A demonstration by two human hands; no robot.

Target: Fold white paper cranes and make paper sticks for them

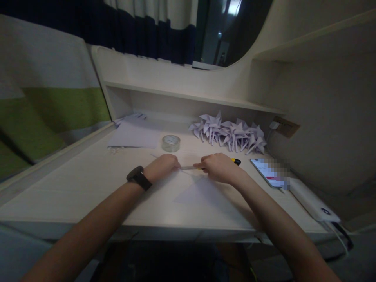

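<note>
My left hand (163, 165), with a black watch on the wrist, is closed and pinches the left end of a thin pale strip (188, 168). My right hand (219, 167) is closed around a yellow and black utility knife (235, 161) and meets the strip's other end. Both hands rest over a white paper sheet (199, 192) lying flat on the white desk (88, 184).
A roll of clear tape (170, 143) stands behind my hands. A heap of white paper pinwheels (232, 135) lies at the back right, a stack of paper (135, 133) at the back left. A phone (272, 172) and a white power bank (313, 201) lie at the right.
</note>
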